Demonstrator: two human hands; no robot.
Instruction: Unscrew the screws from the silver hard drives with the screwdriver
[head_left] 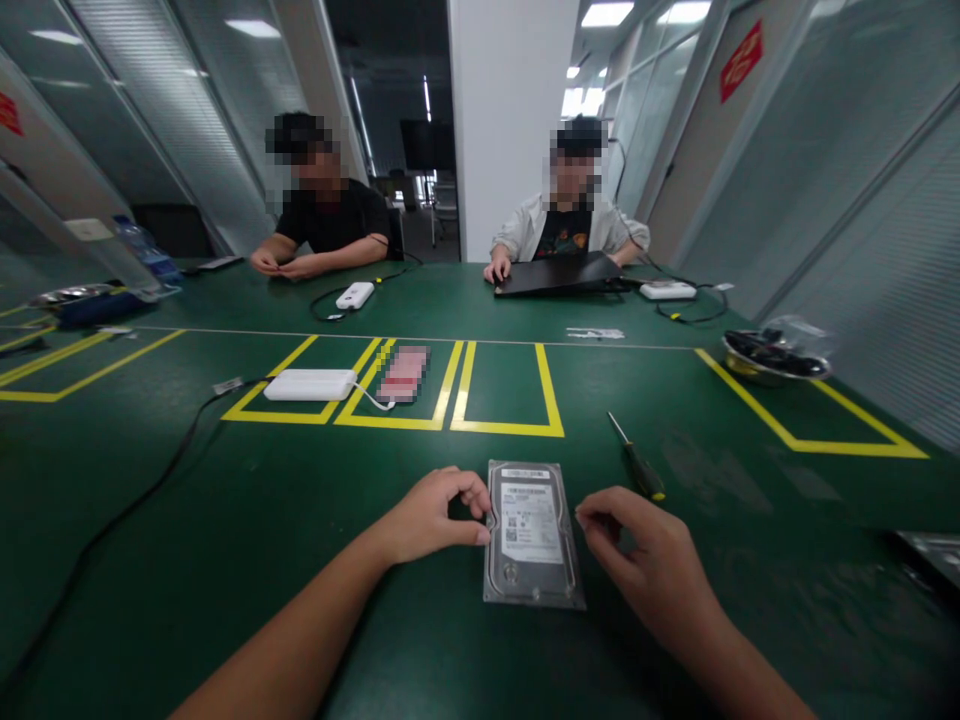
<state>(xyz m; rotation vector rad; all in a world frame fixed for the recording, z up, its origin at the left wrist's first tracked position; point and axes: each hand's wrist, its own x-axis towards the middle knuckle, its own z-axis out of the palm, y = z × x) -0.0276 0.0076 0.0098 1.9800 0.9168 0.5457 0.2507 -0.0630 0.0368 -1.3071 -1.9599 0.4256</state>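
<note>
A silver hard disk drive with a white label lies flat on the green table in front of me. My left hand rests at its left edge, thumb and curled fingers touching the side of the case. My right hand sits just right of the drive, fingers curled, with the fingertips near its right edge. Whether they touch it I cannot tell. A screwdriver with a dark and yellow handle lies on the table beyond my right hand.
Yellow tape boxes mark the table. A white power bank with cable lies mid-left, a metal bowl of parts at right. Two people sit across the table, one at a black laptop. A dark tray shows at the right edge.
</note>
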